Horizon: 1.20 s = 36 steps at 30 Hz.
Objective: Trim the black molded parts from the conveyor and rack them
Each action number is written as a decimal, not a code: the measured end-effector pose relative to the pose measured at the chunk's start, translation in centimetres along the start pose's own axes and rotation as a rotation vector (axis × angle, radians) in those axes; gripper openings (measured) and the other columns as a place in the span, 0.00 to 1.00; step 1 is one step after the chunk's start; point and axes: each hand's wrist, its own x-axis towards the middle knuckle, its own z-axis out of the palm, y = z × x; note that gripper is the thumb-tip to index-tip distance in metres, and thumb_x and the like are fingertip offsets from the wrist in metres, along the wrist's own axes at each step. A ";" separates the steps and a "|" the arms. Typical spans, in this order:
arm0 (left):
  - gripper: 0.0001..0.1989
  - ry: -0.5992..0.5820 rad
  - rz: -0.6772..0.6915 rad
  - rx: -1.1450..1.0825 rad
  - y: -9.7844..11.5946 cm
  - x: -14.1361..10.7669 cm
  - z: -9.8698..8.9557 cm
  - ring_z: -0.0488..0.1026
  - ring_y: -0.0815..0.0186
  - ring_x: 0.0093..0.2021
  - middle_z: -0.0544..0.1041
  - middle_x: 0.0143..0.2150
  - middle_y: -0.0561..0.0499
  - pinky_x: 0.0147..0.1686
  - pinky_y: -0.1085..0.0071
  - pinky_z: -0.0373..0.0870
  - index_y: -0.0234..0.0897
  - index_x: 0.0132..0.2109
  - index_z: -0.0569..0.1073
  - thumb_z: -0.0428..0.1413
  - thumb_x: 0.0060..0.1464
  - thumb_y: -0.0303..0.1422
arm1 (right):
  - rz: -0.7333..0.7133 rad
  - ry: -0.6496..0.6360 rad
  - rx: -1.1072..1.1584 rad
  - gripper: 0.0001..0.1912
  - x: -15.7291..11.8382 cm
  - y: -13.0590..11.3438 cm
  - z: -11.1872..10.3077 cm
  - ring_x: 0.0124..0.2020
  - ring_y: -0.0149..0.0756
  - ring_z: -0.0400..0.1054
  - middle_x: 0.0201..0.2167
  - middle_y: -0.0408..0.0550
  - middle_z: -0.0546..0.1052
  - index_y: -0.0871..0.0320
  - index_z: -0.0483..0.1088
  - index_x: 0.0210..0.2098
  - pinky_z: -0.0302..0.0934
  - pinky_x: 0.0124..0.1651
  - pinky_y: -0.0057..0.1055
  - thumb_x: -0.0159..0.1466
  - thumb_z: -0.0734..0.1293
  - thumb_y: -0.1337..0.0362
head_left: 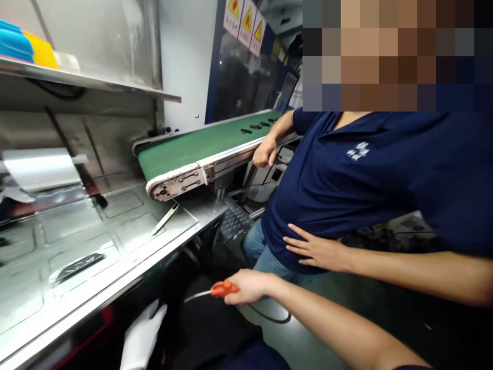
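Observation:
My right hand [248, 285] is wrapped round the orange handle of a tool [219, 289] that looks like an air gun. Its thin metal nozzle points left, and a dark hose hangs behind the hand. My left hand [143, 334], in a white glove, is low beside the table's front edge. Its fingers are a little apart, with nothing seen between them. On the metal table [134, 226] lie a dark flat part [79, 266] near the front edge and a pale cutter-like tool [165, 219] near the conveyor.
A green conveyor belt [192, 146] carries several small black parts. A person in a dark blue shirt [339, 180] stands close on the right, one hand [318, 252] at the waist. A metal shelf [96, 82] overhangs the table.

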 end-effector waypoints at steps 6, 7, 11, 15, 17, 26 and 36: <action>0.26 -0.097 0.073 0.208 -4.3 -0.8 -3.1 0.67 0.50 0.69 0.77 0.61 0.56 0.74 0.54 0.60 0.51 0.55 0.79 0.59 0.52 0.53 | 0.032 0.446 0.215 0.16 -2.0 5.5 -5.2 0.33 0.33 0.73 0.33 0.44 0.78 0.59 0.79 0.44 0.66 0.41 0.30 0.69 0.65 0.55; 0.26 -0.081 0.076 0.190 -3.7 -1.5 -3.1 0.67 0.49 0.69 0.76 0.61 0.57 0.74 0.54 0.60 0.52 0.56 0.78 0.58 0.53 0.52 | 0.052 0.556 0.250 0.16 -1.2 5.9 -5.7 0.37 0.34 0.73 0.36 0.47 0.79 0.59 0.77 0.48 0.68 0.44 0.33 0.71 0.64 0.55; 0.23 0.051 -0.037 -0.139 -1.1 -5.3 -3.4 0.67 0.50 0.69 0.78 0.59 0.53 0.75 0.52 0.58 0.46 0.54 0.78 0.60 0.55 0.49 | 0.146 0.846 0.408 0.21 6.2 6.2 -6.0 0.49 0.39 0.73 0.48 0.56 0.78 0.64 0.71 0.57 0.68 0.54 0.40 0.73 0.63 0.55; 0.25 0.181 -0.077 -0.706 0.3 -7.2 -2.9 0.75 0.55 0.61 0.79 0.56 0.49 0.68 0.55 0.71 0.44 0.56 0.73 0.63 0.54 0.48 | 0.210 0.784 0.571 0.18 13.9 5.4 -3.0 0.47 0.40 0.74 0.45 0.56 0.78 0.67 0.72 0.51 0.68 0.53 0.41 0.73 0.64 0.57; 0.26 0.253 -0.017 -0.872 0.4 -6.7 -2.7 0.79 0.59 0.55 0.80 0.54 0.49 0.58 0.60 0.79 0.43 0.55 0.72 0.65 0.51 0.47 | 0.187 0.661 0.633 0.17 15.9 4.3 -1.1 0.40 0.39 0.75 0.40 0.57 0.78 0.68 0.72 0.47 0.70 0.44 0.37 0.74 0.61 0.59; 0.16 0.325 0.056 -1.163 2.3 -5.8 -3.2 0.80 0.59 0.53 0.80 0.53 0.44 0.51 0.67 0.82 0.38 0.50 0.78 0.65 0.55 0.36 | -0.804 0.423 0.619 0.09 8.8 -12.1 0.5 0.35 0.25 0.69 0.41 0.46 0.75 0.56 0.78 0.45 0.64 0.36 0.23 0.69 0.69 0.60; 0.22 0.379 0.026 -0.743 2.8 -5.0 -3.2 0.79 0.61 0.55 0.80 0.54 0.44 0.54 0.75 0.78 0.35 0.54 0.79 0.67 0.53 0.39 | -0.740 0.147 0.710 0.07 11.7 -14.6 -1.2 0.31 0.26 0.64 0.33 0.45 0.71 0.60 0.75 0.37 0.59 0.32 0.24 0.69 0.67 0.63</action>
